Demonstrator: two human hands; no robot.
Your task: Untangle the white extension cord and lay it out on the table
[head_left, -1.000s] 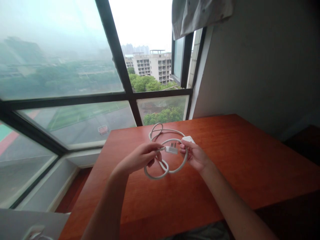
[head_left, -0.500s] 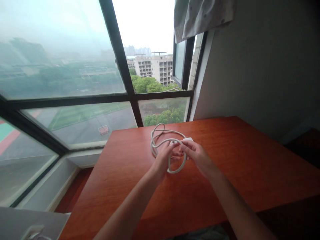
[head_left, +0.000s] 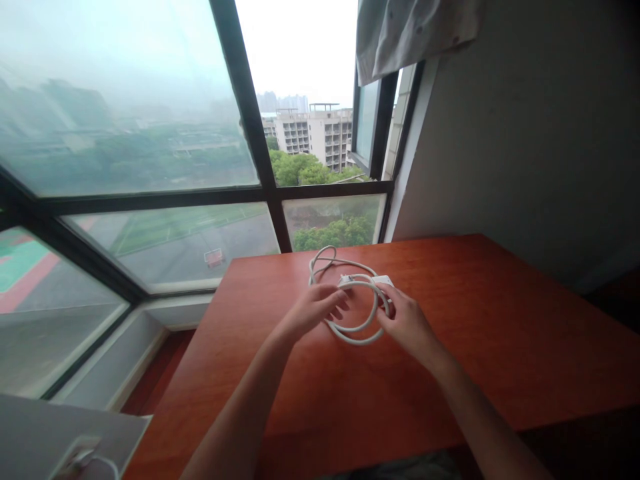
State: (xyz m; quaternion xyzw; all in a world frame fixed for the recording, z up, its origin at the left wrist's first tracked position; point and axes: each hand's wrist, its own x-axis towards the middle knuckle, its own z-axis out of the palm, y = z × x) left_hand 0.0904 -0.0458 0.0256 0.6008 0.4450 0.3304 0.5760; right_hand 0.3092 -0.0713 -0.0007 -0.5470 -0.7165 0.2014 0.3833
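A white cable (head_left: 356, 342) lies in loose loops on the reddish-brown table, with one loop rising at its far side. A white plug with metal prongs (head_left: 345, 281) shows inside the loops. Beyond my right fingers is a white block (head_left: 383, 281), partly covered by the hand; its exact kind is unclear. My right hand (head_left: 403, 313) pinches the right side of the cable loops between thumb and fingers. On the left, my left hand (head_left: 317, 310) is open, its fingers loosely spread beside the coil and just short of the plug, holding nothing.
The wooden table (head_left: 280, 400) reaches to the window (head_left: 165, 147), and its far edge sits near the dark frame. A grey curtain (head_left: 415, 33) hangs at upper right beside the wall (head_left: 525, 133). At lower left, a wall socket (head_left: 80, 453) has a white plug and cord in it.
My left hand has let go of the plug and drawn back left. The right hand now grips the cable loops, which spread wider on the table. The view has shifted slightly left.
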